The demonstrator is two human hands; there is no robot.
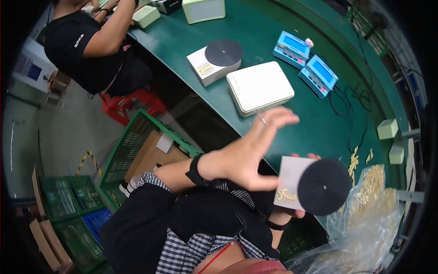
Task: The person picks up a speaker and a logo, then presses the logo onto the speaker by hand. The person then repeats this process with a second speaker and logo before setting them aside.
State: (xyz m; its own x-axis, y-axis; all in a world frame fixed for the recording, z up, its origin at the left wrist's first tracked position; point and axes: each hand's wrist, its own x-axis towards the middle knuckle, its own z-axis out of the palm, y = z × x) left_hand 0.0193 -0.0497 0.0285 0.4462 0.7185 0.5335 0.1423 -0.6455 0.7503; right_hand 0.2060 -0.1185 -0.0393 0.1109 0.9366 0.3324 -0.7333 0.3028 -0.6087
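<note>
My right hand [299,213] holds a small white turntable-shaped box with a black grooved disc [325,187] and a gold script ornament [286,195] on its corner. Most of that hand is hidden behind the box; fingertips show at its upper edge and lower side. My left hand [251,153] is open, fingers stretched out and thumb apart. Its thumb tip meets the box's left edge in the picture; whether it touches, I cannot tell. Beyond on the green bench, a cream rounded box [262,86] lies beside a second turntable-shaped box [214,61] with a similar gold ornament.
Two blue instruments with screens [293,48] [318,75] trail cables on the bench [255,27]. A clear bag of gold pieces [372,196] lies at right, near pale green blocks [388,129]. A green crate [116,155] stands at left; a co-worker [86,50] is at far left.
</note>
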